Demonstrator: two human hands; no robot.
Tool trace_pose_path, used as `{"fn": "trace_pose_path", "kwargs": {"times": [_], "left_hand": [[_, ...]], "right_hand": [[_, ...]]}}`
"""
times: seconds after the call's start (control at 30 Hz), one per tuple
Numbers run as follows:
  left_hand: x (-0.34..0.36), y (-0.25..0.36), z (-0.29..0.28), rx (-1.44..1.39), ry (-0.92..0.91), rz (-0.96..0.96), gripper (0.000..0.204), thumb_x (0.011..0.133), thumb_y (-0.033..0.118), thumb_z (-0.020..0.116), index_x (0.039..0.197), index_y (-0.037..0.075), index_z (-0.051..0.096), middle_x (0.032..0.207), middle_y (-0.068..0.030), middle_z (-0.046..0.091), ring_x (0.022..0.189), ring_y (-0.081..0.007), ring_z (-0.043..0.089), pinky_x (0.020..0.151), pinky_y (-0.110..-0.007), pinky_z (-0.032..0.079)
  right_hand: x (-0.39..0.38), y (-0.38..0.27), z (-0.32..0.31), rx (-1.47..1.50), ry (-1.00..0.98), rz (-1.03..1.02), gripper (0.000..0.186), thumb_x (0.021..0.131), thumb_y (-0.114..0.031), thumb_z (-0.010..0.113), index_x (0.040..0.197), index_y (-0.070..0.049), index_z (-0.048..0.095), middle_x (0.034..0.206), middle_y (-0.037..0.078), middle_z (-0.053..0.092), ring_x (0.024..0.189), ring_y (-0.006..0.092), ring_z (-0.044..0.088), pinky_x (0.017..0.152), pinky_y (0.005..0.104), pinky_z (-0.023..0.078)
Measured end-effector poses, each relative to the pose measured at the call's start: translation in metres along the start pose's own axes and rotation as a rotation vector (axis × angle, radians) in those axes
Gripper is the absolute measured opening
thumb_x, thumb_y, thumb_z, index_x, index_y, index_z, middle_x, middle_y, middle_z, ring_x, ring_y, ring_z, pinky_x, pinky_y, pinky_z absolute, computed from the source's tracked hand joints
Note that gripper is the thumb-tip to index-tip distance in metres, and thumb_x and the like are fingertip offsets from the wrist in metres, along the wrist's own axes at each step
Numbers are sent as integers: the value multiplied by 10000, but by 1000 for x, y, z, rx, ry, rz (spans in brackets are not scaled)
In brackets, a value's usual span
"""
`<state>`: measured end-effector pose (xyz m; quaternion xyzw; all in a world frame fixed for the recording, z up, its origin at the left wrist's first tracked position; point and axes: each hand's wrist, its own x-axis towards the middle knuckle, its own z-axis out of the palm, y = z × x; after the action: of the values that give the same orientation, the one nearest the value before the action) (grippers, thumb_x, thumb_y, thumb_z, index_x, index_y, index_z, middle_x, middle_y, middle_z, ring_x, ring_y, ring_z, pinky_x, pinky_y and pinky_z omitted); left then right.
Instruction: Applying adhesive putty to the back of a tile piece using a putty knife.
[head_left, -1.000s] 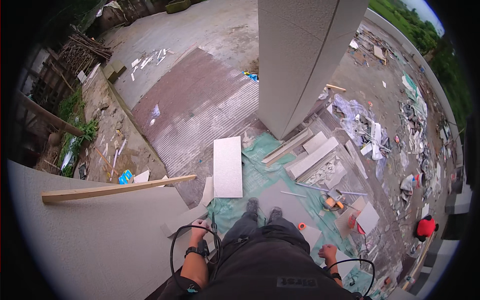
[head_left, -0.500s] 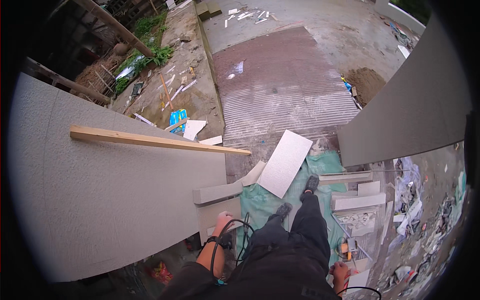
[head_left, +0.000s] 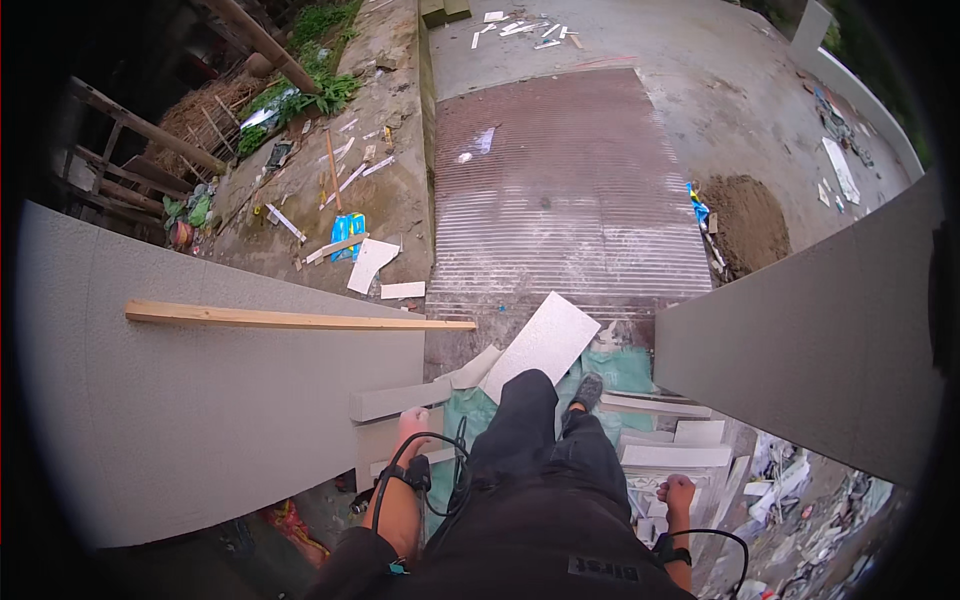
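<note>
Mid-stride, I judge: walking between the grey wall (head_left: pixel 230 400) on my left and the grey slab (head_left: pixel 820 350) on my right, toward the ribbed ramp (head_left: pixel 570 200). Nothing carried.

Left hand (head_left: pixel 412 425) hangs by the hip, just beside the low grey strip (head_left: pixel 400 400) at the wall's foot; can't tell if it touches. Fingers look loosely curled, empty; a black cable (head_left: pixel 430 470) loops round the wrist. Right hand (head_left: pixel 678 492) is closed in a loose fist, holding nothing I can see, above the stacked pale tile pieces (head_left: pixel 665 455) on the floor.

Forward foot (head_left: pixel 587 390) sits on the green sheet (head_left: pixel 620 365), near the white tile (head_left: pixel 545 342) that lies tilted at the ramp's near edge. A wood batten (head_left: pixel 300 318) rests across the wall top, its end near the tile.

Step in hand, as I read it: crossing the cluttered floor, hands free. Next move calls for careful footing, since the tile and offcuts lie right in the path, and for clearing the batten's end.
</note>
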<state>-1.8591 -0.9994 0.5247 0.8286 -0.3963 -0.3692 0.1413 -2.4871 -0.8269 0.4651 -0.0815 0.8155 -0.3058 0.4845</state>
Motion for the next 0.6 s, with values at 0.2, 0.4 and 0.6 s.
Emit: {"fn": "trace_pose_path", "kwargs": {"times": [0.2,0.4,0.6], "left_hand": [[20,14,15,107,104,-195,401,893,311,588,788,-67,675,799,-280,673,813,-429,676,739,-481,511],[37,-22,25,91,261,-504,483,948,368,521,899,-79,698,917,-307,685,894,-490,650,804,-542,499],[203,-43,37,215,-28,-314,474,940,371,516,995,-66,689,1014,-329,669,967,-517,638,848,-565,499]], "right_hand": [[44,-101,14,-104,-57,22,102,905,-84,543,917,-7,609,696,110,623,509,192,620,439,298,504],[122,-128,35,-525,39,-211,370,633,105,648,997,42,640,652,75,607,499,164,553,442,319,400],[128,-193,73,-852,-204,-383,197,901,-219,651,879,-31,703,748,94,672,664,210,635,576,394,487]]}}
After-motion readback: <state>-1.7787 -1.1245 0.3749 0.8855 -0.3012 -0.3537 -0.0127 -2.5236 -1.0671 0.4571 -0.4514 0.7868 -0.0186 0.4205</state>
